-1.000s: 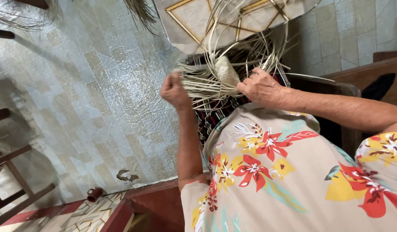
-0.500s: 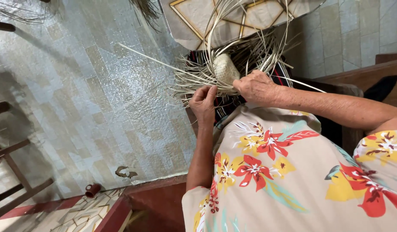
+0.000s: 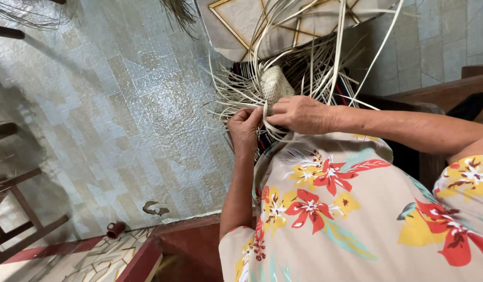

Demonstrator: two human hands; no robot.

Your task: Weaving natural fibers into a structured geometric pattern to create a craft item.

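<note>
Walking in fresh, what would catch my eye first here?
Probably the spray of pale straw strands fanning out at the top middle, around a small woven piece. Just below it the left hand and right hand meet, pinching strands together. The bright floral shirt fills the lower right, and the glossy tiled floor spreads across the left.

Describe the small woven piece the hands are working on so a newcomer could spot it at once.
Start at the floral shirt and follow both forearms up to where the left hand and right hand meet. Just above them sits the woven piece: a pale, tightly plaited rounded patch, unlike the loose straw strips fanning around it.
</note>
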